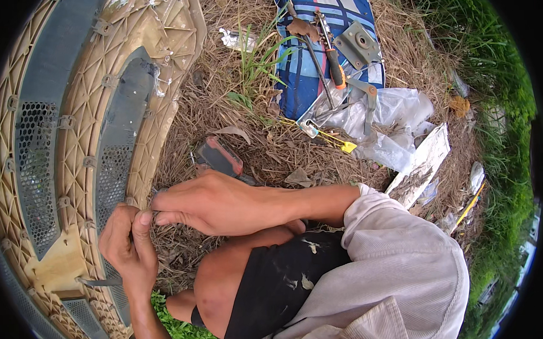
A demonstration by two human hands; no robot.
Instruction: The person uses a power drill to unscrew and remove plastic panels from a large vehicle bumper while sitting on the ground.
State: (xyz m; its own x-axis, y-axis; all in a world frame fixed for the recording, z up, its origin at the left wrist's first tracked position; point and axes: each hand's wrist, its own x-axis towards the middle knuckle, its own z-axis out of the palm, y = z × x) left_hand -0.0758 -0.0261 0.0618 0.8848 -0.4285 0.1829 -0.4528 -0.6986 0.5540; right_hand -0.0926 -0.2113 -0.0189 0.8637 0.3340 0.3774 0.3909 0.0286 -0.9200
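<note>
My left hand (127, 246) and my right hand (198, 205) meet at the fingertips beside a large tan ribbed plastic panel (70, 236), which has long dark inserts with mesh (36, 157). The fingers of both are pinched together on something small and thin that I cannot make out. Just beyond my right hand, a dark grey and red tool, perhaps a battery pack (217, 156), lies in the dry straw. A grey bar (98, 282) sticks out from the panel behind my left wrist.
A blue checked cushion (295, 82) holds an orange-handled tool (333, 63), a metal bracket (358, 44) and several rods. Plastic bags (404, 111), a white board (415, 170) and a yellow stick (470, 204) lie on the straw at right. Tall grass borders it. My bare knee is below my hands.
</note>
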